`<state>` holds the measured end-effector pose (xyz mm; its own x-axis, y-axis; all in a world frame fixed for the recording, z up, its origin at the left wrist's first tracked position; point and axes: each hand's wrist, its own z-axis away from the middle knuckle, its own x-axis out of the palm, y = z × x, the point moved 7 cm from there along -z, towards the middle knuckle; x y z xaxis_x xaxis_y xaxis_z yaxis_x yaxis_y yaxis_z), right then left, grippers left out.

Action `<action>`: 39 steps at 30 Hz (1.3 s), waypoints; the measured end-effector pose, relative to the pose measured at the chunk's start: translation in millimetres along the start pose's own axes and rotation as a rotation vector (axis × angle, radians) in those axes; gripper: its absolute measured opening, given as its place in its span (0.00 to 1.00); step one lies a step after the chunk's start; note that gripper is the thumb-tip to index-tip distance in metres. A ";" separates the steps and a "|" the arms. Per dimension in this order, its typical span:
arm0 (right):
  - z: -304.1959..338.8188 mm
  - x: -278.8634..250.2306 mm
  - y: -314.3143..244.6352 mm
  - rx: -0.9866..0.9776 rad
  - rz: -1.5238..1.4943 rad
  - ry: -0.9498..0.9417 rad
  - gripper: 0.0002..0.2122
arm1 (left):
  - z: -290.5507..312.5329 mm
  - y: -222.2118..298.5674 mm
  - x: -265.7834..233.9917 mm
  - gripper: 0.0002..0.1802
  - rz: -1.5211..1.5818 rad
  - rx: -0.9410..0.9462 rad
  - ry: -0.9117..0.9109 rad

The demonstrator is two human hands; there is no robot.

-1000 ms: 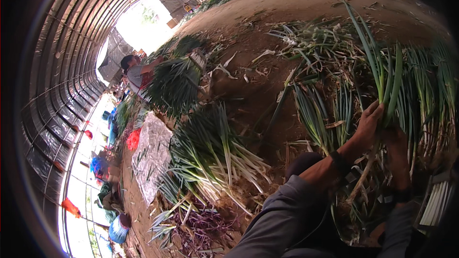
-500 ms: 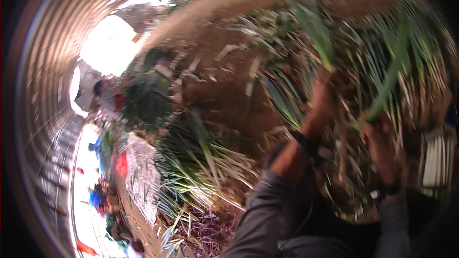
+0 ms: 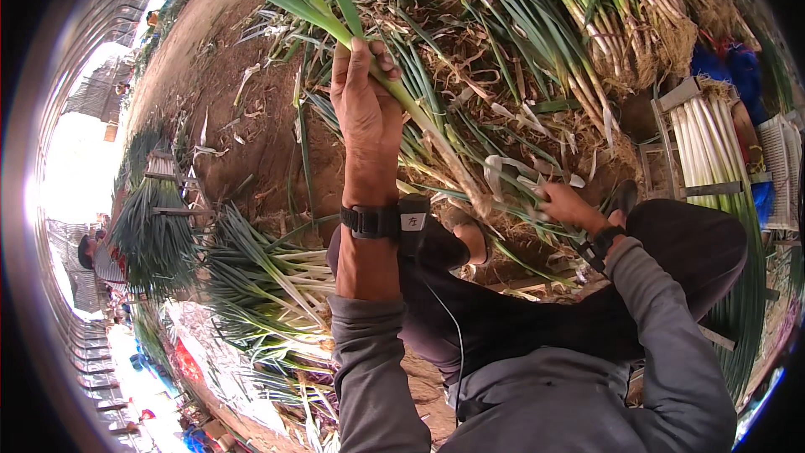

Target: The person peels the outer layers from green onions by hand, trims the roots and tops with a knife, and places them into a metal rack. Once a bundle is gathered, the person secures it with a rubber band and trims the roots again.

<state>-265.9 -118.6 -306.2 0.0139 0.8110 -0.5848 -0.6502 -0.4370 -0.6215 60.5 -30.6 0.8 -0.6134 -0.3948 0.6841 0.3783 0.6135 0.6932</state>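
Observation:
My left hand (image 3: 366,109) is wrapped round a green onion (image 3: 419,117) below its fanned green leaves. The stalk slants down to the right, its pale lower part and root end hanging between my hands. Lower on the right, my right hand (image 3: 574,204) is closed beside pale, loose leaf strips (image 3: 520,176); what its fingers grip is too small to make out. Beyond my hands lie more green onions (image 3: 553,42) with long green leaves and straw-coloured roots.
Discarded leaves (image 3: 428,42) litter the soil. At right, a wooden rack (image 3: 677,94) holds a bundle of white stalks (image 3: 708,143). Unbundled green onions (image 3: 251,277) are heaped at left. Past them stand a stalk bundle (image 3: 155,218) on a stand and another person (image 3: 105,264).
The view has swung, shifting the scene. My left hand still holds the green onion, now slanting down right. The long green leaf raised in my right hand is gone from it; that hand is now lower.

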 end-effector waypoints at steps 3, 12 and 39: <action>13.6 -17.4 -28.9 0.010 0.026 0.151 0.19 | 5.4 17.3 -20.3 0.10 -0.044 0.038 0.011; 12.5 -158.4 -279.3 -0.676 -0.662 0.318 0.18 | 10.5 -32.4 10.9 0.14 0.016 -0.144 0.003; 72.2 -104.3 -225.9 -0.531 -0.922 0.017 0.05 | -14.6 9.7 6.9 0.12 -0.008 0.051 -0.049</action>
<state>-175.3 -76.5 -67.1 0.3451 0.9115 0.2237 0.0316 0.2269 -0.9734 70.1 -37.4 15.6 -0.6498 -0.3666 0.6659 0.3385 0.6448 0.6853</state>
